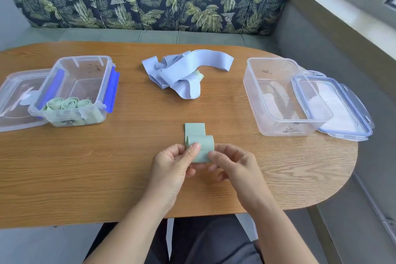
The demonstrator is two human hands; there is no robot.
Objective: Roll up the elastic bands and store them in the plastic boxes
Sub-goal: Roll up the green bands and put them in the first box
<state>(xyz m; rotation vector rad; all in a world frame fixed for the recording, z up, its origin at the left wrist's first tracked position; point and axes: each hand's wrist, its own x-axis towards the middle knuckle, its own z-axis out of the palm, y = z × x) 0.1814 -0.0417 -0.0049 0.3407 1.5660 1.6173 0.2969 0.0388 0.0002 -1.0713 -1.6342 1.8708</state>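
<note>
Green band roll [201, 148] between pinching left hand [173, 165] and right hand [233, 167]

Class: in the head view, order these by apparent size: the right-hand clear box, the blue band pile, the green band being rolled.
1. clear plastic box on the right
2. loose pile of pale blue elastic bands
3. half-rolled green elastic band, smallest though nearest the camera

2 plastic boxes [85, 79] | 2 lids [342, 109] | 3 rolled green bands [69, 104] | 1 half-rolled green band [201, 146] | blue bands [182, 75] — tangled, count unclear
</note>
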